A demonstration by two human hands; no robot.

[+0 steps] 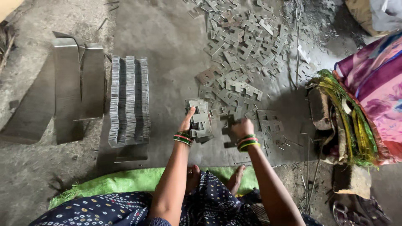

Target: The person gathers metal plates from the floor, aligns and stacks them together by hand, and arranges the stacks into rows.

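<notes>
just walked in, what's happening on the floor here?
A person sits on a green sack on the floor, sorting stamped metal plates. The left hand holds a small stack of plates in its grip; the right hand picks at a plate from the loose pile. Neat rows of stacked plates stand to the left, beside sheet metal strips.

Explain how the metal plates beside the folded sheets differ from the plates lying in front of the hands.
The stacked plates stand on edge in tight, even rows; the loose plates lie flat, scattered and overlapping. The stacked plates sit apart from both hands; the loose plates reach the left hand, which holds a small bundle of plates, and the right hand. Both are grey stamped metal on the floor.
</notes>
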